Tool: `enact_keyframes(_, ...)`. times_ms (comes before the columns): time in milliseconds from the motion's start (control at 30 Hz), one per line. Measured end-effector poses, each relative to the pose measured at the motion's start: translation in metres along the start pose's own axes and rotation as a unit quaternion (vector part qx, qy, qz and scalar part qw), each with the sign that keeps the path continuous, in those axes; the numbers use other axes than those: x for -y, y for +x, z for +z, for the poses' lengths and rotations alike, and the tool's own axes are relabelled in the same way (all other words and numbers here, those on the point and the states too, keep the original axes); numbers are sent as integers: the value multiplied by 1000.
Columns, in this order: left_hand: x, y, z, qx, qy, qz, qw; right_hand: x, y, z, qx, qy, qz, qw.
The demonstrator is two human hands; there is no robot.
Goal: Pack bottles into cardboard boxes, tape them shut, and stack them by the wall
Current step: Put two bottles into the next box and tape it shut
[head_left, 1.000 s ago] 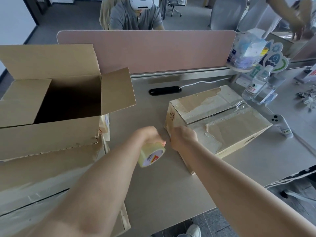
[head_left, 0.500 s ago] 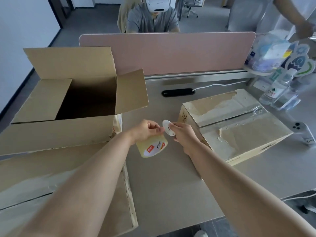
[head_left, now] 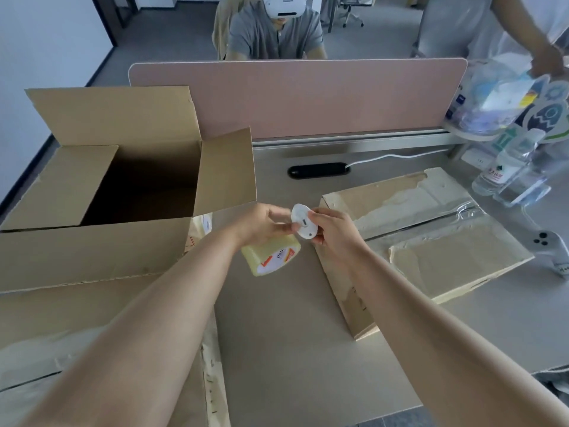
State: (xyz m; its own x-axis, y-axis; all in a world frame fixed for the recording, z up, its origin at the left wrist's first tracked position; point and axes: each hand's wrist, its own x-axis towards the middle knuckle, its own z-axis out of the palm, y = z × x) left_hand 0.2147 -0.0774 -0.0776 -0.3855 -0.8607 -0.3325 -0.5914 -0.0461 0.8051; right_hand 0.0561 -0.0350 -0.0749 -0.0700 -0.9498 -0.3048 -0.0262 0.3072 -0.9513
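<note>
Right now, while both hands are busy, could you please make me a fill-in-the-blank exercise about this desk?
1. The left hand grips a roll of ____.
2. The right hand pinches a small round object whose colour is ____.
3. The left cardboard box has its top flaps ____.
4. The right cardboard box has its top flaps ____.
Missing words: tape; white; open; closed.

Tape roll [head_left: 271, 257]: glossy yellowish plastic film. Open box [head_left: 101, 241] left: matt brown cardboard. Shut box [head_left: 431, 241] right: cardboard w/ torn, rough top paper. Desk [head_left: 292, 349]: smooth matt grey.
</note>
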Motion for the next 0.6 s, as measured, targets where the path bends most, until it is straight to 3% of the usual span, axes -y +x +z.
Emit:
enact_keyframes(100,-13,10,2,-14,28,-8,999,11,12,-15,12,-26,-42,999)
enact_keyframes(167,-13,19,7,-39,28,-3,999,13,28,-30,-28,-161,-87,983)
enact_keyframes(267,-8,36,19,-95,62,-30,993,11,60,-70,-108,-402,-157,896)
enact_keyframes(333,-2,45,28,-108,79,-46,990,6,79,-96,-67,-537,-169,824)
enact_keyframes(400,6,54,37,-106,93,-57,988,-1,90,-109,-9,-604,-169,779)
enact_keyframes(500,18,70,51,-129,154,-54,978,-5,101,-111,24,-632,-167,757)
enact_keyframes(600,33,81,62,-193,204,-69,957,-5,104,-104,6,-624,-160,765)
